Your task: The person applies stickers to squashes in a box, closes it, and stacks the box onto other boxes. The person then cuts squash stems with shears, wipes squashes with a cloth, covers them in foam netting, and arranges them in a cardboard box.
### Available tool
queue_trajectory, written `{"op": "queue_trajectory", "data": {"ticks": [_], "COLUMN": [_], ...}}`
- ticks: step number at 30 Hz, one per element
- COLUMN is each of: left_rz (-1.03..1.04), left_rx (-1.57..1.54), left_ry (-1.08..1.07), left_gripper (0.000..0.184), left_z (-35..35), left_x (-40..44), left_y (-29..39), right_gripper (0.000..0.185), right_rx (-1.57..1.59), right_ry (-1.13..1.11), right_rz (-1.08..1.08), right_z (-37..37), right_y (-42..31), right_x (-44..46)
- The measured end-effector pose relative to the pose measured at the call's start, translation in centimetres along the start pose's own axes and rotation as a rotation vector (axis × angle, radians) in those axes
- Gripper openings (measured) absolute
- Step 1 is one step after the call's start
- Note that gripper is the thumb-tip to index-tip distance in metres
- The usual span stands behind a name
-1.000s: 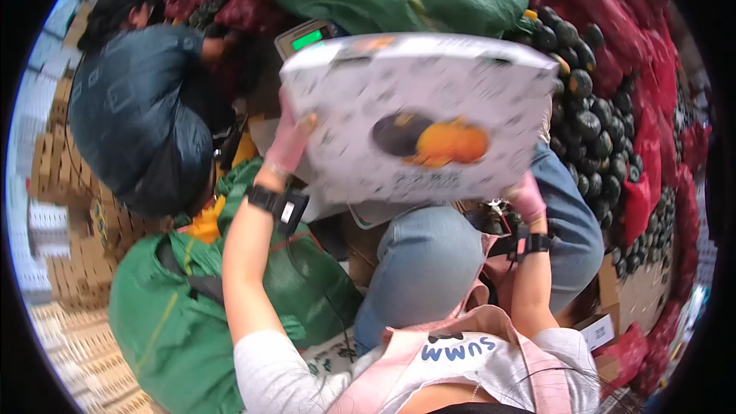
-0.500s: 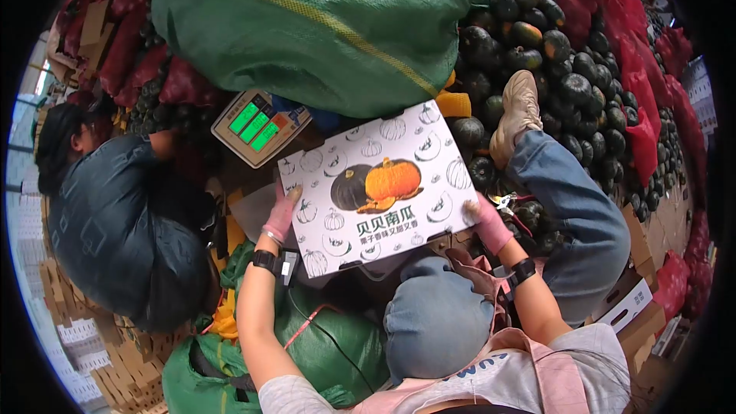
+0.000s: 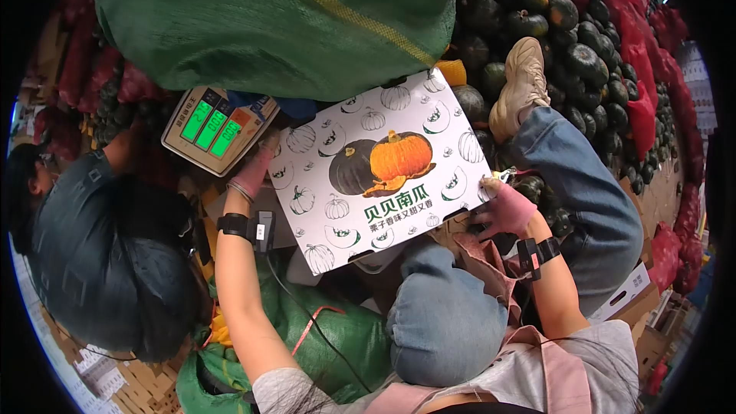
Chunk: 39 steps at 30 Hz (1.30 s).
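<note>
A white cardboard box printed with pumpkins lies face up before my knees, beside a scale with a lit green display. My left hand, in a pink glove, is at the box's left edge near the scale; its fingertips are partly hidden, so its grip is unclear. At the box's right corner, my right hand, also gloved in pink, has its fingers spread, with a fingertip at the edge. What lies under the box is mostly hidden.
A large green sack fills the top. Dark green pumpkins are heaped at the upper right beside red net bags. Another person crouches at the left. A second green sack lies below my left forearm.
The box, first raised and tilted, has come down flat. Since the middle frame, my left hand has slid up its left edge, and my right hand's fingers have spread. The view has shifted.
</note>
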<state>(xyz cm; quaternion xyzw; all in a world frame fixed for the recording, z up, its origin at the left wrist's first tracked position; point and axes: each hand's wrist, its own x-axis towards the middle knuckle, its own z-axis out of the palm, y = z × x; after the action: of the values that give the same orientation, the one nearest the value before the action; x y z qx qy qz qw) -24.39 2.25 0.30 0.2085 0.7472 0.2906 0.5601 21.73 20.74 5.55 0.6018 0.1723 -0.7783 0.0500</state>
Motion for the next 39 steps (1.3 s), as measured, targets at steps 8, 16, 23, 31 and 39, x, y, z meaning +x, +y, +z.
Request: {"op": "queue_trajectory", "data": {"ticks": [8, 16, 23, 31, 39], "left_rz": [0.746, 0.276, 0.036, 0.165, -0.260], "left_rx": [0.903, -0.117, -0.651, -0.829, -0.506], "left_ry": [0.130, -0.059, -0.062, 0.097, 0.002], "left_gripper": [0.060, 0.058, 0.058, 0.040, 0.069], "left_z": [-0.9, 0.6, 4.7, 7.2, 11.9], "left_x": [1.0, 0.3, -1.4, -0.7, -10.5], "left_y": [-1.5, -4.9, -8.5, -7.6, -5.4], "right_gripper": [0.049, 0.055, 0.064, 0.081, 0.065], "right_rx": [0.367, 0.372, 0.237, 0.046, -1.039], "right_ry": [-0.411, -0.244, -0.305, -0.392, 0.107], "right_rz": [-0.252, -0.268, -0.210, -0.185, -0.949], "right_z": [-3.4, -3.8, -3.9, -3.5, -2.8], "right_y": [3.8, 5.2, 4.1, 4.8, -7.4], "right_x": [4.3, 6.6, 7.4, 8.2, 9.8]}}
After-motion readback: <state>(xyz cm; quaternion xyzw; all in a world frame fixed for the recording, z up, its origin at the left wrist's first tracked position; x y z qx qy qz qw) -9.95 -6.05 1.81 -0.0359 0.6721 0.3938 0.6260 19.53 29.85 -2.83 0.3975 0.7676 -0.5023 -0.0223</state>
